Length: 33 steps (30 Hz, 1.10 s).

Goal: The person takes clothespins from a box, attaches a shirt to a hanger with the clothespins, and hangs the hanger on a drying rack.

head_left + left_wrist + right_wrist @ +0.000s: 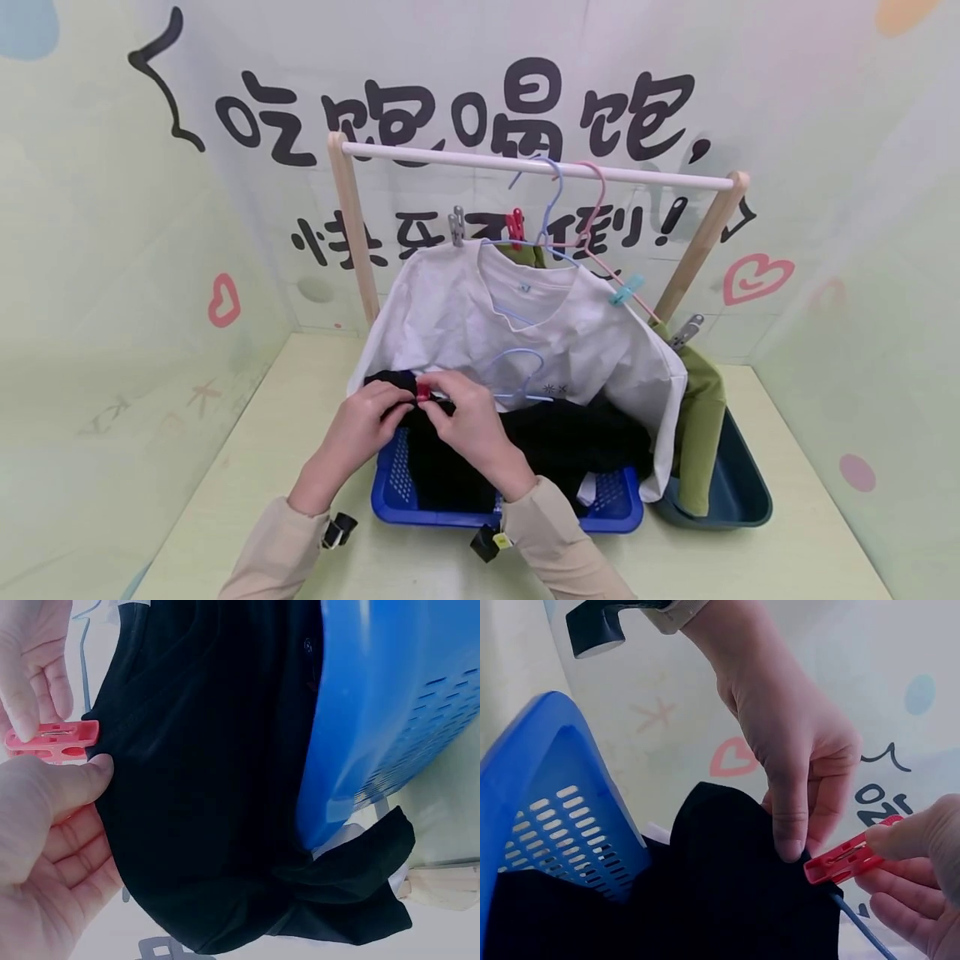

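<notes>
A black garment (577, 437) lies over the blue basket (427, 518), with the hook of a light blue hanger (542, 358) standing up from it. My left hand (363, 421) pinches the garment's upper edge between thumb and fingers. Just to its right, my right hand (472, 421) pinches a red clothespin (423, 390) by its handles. In the right wrist view the clothespin's front end (819, 870) meets the cloth edge beside the hanger's bar (859, 922); whether the cloth is clamped I cannot tell.
Behind, a white long-sleeved shirt (450, 308) hangs from a rack (450, 157), with grey, red and turquoise clothespins near its shoulders. A green garment (701, 425) hangs behind it at the right, its sleeve over a dark green tub (750, 500).
</notes>
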{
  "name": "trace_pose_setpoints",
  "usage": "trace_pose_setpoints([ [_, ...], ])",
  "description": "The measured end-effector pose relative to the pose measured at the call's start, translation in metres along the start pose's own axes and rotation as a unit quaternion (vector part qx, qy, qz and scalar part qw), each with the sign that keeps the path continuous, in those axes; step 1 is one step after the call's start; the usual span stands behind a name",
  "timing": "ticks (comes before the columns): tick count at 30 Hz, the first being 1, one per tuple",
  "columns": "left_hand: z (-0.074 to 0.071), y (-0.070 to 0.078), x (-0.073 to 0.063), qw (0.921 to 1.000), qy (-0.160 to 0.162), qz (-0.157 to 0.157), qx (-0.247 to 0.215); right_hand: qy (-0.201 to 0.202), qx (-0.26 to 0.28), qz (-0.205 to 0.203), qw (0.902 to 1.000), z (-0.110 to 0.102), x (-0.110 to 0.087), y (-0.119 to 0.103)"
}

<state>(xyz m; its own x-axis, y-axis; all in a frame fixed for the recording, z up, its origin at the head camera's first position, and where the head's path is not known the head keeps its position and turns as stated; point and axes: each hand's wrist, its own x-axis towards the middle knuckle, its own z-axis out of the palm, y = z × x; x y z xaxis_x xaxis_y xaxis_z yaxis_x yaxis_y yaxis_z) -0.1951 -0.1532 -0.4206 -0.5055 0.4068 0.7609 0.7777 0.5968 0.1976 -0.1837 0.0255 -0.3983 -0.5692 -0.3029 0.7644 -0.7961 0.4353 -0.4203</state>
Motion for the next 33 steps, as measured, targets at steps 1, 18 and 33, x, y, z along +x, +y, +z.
trace_pose_setpoints([
  [1,0.001,0.0,0.0,1.0,-0.001,-0.001,0.0,-0.005,-0.007,0.001,1.0,-0.001,0.0,0.0],
  [18,0.004,-0.002,-0.002,0.9997,-0.008,-0.021,-0.001,0.084,0.031,0.006,0.9959,-0.034,-0.029,0.005],
  [33,0.007,-0.004,-0.003,0.9998,-0.002,-0.019,-0.007,0.175,-0.014,0.025,0.9842,-0.106,-0.064,0.024],
])
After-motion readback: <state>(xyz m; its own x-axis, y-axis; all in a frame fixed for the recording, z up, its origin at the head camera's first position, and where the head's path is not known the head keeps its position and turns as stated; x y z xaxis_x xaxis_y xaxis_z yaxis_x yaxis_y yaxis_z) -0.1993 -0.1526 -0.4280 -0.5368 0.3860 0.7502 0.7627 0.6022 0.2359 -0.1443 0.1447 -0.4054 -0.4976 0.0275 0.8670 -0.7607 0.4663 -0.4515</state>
